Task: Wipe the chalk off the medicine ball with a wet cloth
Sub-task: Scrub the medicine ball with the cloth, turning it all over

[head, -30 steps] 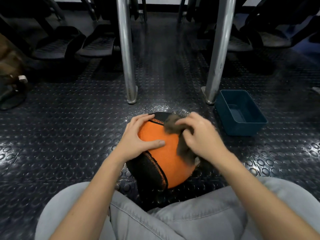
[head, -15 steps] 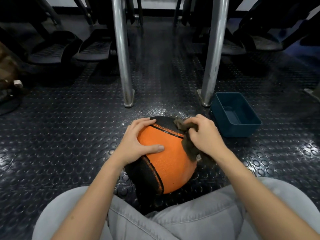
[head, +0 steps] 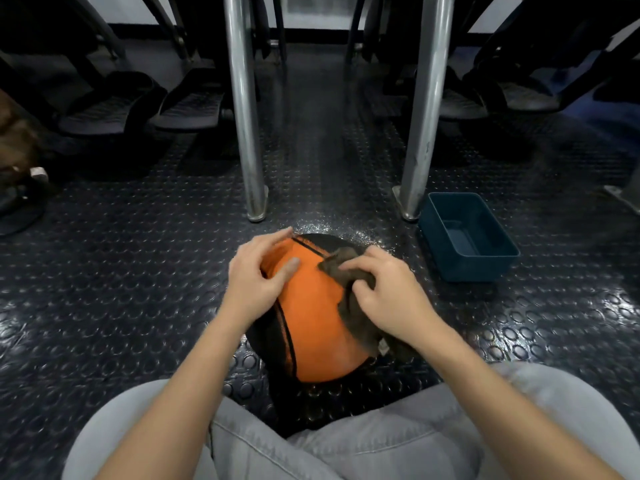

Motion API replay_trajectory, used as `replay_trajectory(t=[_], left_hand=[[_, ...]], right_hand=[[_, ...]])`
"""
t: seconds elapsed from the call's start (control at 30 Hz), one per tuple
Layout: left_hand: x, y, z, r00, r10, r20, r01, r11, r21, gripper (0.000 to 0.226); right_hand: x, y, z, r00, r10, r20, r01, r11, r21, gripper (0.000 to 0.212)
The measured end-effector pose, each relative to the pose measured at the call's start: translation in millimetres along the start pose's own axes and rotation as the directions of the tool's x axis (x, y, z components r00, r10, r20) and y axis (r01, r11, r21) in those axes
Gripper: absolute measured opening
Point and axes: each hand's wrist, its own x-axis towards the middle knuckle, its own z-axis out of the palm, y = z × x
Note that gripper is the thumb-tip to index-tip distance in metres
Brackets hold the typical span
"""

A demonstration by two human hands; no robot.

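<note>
Head view: medicine ball [head: 311, 323] on studded, seemingly wet floor [head: 138, 271] near steel posts [head: 242, 116].

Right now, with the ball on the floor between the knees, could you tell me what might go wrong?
1. The medicine ball sits on the studded floor, steadied only by the left hand; a hard wipe may roll it.
2. The cloth is bunched under the right hand, so it may smear chalk rather than lift it.
3. The blue tub stands close on the right; a sweeping arm might knock it.
</note>
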Motion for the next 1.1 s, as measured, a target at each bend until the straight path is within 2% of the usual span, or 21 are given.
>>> replay_trajectory(t=[0.03,0.1,0.17,0.23,0.33,0.4,0.5,0.57,0.67,0.73,0.77,0.83,0.87,0.93,1.0,1.1], left_hand=[[-0.9,3.3,4.6,0.993,-0.02,-0.115,0.019,1.0,-0.005,0.026],[0.5,12.6,14.2,0.974,-0.116,-0.195,0.115,0.993,-0.018,0.013],[3.7,22.9,21.8,0.957,-0.22,-0.19,0.224,0.975,0.0,0.021],[4.5,26.5,25.6,0.944,-0.259,-0.205,0.275,0.96,0.054,0.032],[-2.9,21.4,25.5,0.954,-0.198,-0.224,0.225,0.969,0.103,0.025],[-8.3,19.1,19.9,0.965,-0.174,-0.197,0.195,0.977,0.089,0.023],[-10.3,20.0,14.6,0.971,-0.179,-0.161,0.189,0.981,0.05,0.023],[-9.5,20.3,13.3,0.969,-0.197,-0.15,0.204,0.978,0.036,0.022],[-8.1,15.7,9.4,0.962,-0.224,-0.156,0.225,0.974,-0.014,0.019],[-8.1,13.3,7.4,0.967,-0.211,-0.142,0.208,0.978,-0.031,0.021],[-8.9,12.3,7.4,0.971,-0.2,-0.128,0.197,0.98,-0.033,0.022],[-9.7,14.0,9.6,0.981,-0.17,-0.092,0.169,0.985,-0.019,0.022],[-9.6,15.3,11.1,0.985,-0.153,-0.081,0.152,0.988,-0.009,0.022],[-8.5,15.9,12.2,0.988,-0.141,-0.067,0.141,0.99,-0.003,0.024],[-6.7,12.2,8.9,0.988,-0.139,-0.067,0.137,0.99,-0.032,0.025],[-4.2,4.9,1.1,0.992,-0.109,-0.063,0.104,0.992,-0.068,0.021]], right_hand=[[-1.1,-2.7,3.0,1.0,-0.025,0.01,0.025,0.999,-0.022,0.032],[2.2,-5.7,7.0,0.998,-0.053,0.025,0.053,0.999,-0.006,0.032],[3.0,-7.3,9.5,0.995,-0.092,0.041,0.09,0.995,0.046,0.032],[2.4,-7.6,9.2,0.992,-0.118,0.054,0.115,0.992,0.05,0.032],[14.1,1.9,6.8,0.997,-0.076,0.026,0.076,0.997,-0.028,0.032],[29.7,15.0,5.5,1.0,0.007,0.005,-0.006,0.997,-0.079,0.033],[45.0,32.6,4.2,0.989,0.145,-0.004,-0.145,0.989,-0.032,0.036],[40.9,28.2,3.7,0.995,0.102,-0.015,-0.102,0.995,-0.006,0.04],[17.0,10.8,4.8,0.994,-0.107,0.031,0.107,0.994,0.01,0.039],[13.9,10.5,5.4,0.983,-0.178,0.051,0.179,0.984,-0.01,0.04],[22.6,17.3,6.3,0.987,-0.157,0.046,0.158,0.987,-0.037,0.042],[43.7,36.6,6.3,0.999,-0.021,0.03,0.024,0.995,-0.092,0.045],[51.4,45.4,4.7,0.999,0.033,0.014,-0.032,0.996,-0.084,0.046],[52.8,50.4,2.6,0.999,0.048,-0.021,-0.048,0.999,-0.015,0.048],[39.1,39.0,6.3,0.998,-0.057,-0.025,0.057,0.998,0.014,0.05],[13.8,12.3,16.0,0.946,-0.324,-0.015,0.322,0.943,-0.088,0.048]])
